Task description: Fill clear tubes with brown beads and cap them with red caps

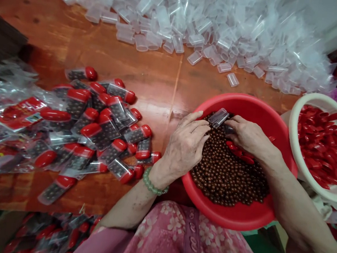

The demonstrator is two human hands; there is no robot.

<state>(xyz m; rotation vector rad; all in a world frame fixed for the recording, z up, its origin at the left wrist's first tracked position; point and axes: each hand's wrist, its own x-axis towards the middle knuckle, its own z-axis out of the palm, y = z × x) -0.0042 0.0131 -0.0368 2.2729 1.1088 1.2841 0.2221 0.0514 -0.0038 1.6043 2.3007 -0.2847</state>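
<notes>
A transparent plastic tube (pixel 218 118) lies between my hands above a red plastic basin (pixel 242 102) of glossy brown balls (pixel 229 172). My right hand (pixel 245 136) grips the tube's end, with its fingers closed around it. My left hand (pixel 186 142), wearing a green bead bracelet (pixel 151 182), curls just beside the tube, touching its lower end. Whether that hand holds any balls is hidden. A few red tube caps (pixel 239 151) lie among the balls under my right wrist.
A white bowl (pixel 307 104) of red caps stands right of the basin. Loose transparent tubes (pixel 195 29) heap across the far side of the wooden table (pixel 149 77). Filled red-capped tubes (pixel 111 125) and plastic bags (pixel 15 104) lie left, with more tubes (pixel 51 234) below the table edge.
</notes>
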